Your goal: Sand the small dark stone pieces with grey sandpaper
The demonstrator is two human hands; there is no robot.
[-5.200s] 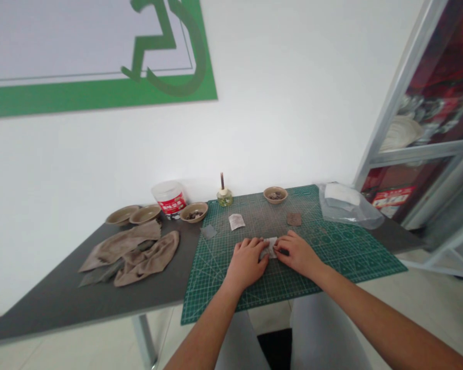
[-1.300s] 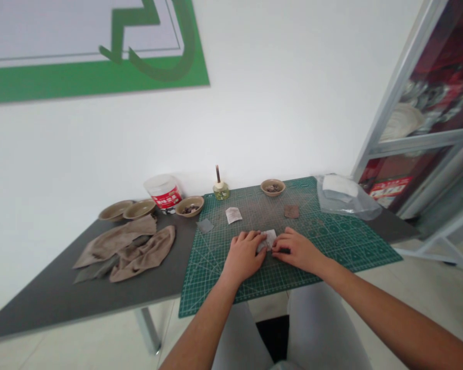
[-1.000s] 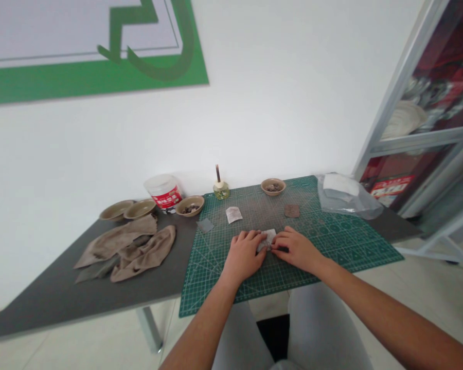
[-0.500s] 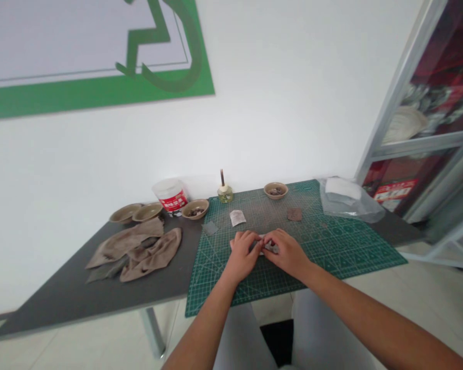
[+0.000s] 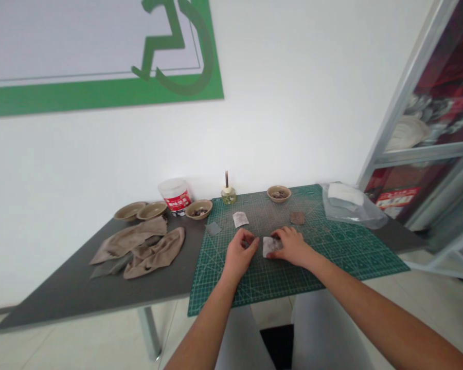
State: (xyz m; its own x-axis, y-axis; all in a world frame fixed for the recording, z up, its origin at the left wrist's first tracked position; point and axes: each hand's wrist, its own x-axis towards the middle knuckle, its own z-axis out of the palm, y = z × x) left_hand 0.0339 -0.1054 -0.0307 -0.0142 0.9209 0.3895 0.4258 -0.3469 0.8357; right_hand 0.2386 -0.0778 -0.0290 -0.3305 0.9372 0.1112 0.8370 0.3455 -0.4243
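Head view: left hand, narrowly curled, lies just beside the white piece; whether it holds anything cannot be told; right hand, fingers extended, rests on that piece's right edge; the piece lies near the middle of the green cutting mat; a paper slip and brown square lie toward the mat's far edge; a bowl sits on that edge; a grey square lies at the left edge; cloths lie on the worktop, left of the mat.

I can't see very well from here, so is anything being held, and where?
The right hand rests on the right edge of a small white piece on the cutting mat; the left hand holds nothing visible.
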